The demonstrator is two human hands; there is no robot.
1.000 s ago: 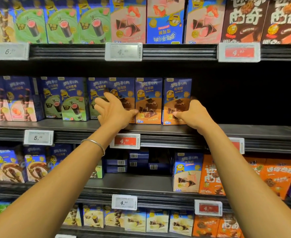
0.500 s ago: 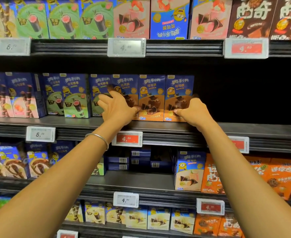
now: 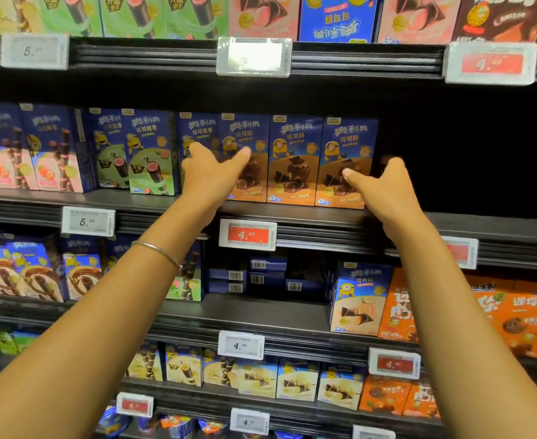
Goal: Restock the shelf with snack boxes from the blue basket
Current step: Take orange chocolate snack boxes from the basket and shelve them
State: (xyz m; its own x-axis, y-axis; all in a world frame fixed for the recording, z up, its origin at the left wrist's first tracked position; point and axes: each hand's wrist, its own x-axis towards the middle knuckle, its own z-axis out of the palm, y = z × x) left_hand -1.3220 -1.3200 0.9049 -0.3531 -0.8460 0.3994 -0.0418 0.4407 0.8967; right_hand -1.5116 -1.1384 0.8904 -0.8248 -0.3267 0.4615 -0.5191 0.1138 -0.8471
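Left hand [image 3: 211,182] has opened up since a second ago: fingers [image 3: 199,153] are now straight and spread against the fronts of the boxes [image 3: 294,160]. Right hand [image 3: 387,191] keeps its thumb on the right box [image 3: 349,144], fingers hooked round its side (blurred). This looks like final squaring, with placement about done. The three glossy, flat-sided cardboard boxes stand upright, touching, at the lip of the dark metal shelf [image 3: 324,213]; basket not in view.

Three blue-orange snack boxes [image 3: 294,160], upright, abreast on shelf [image 3: 482,223]
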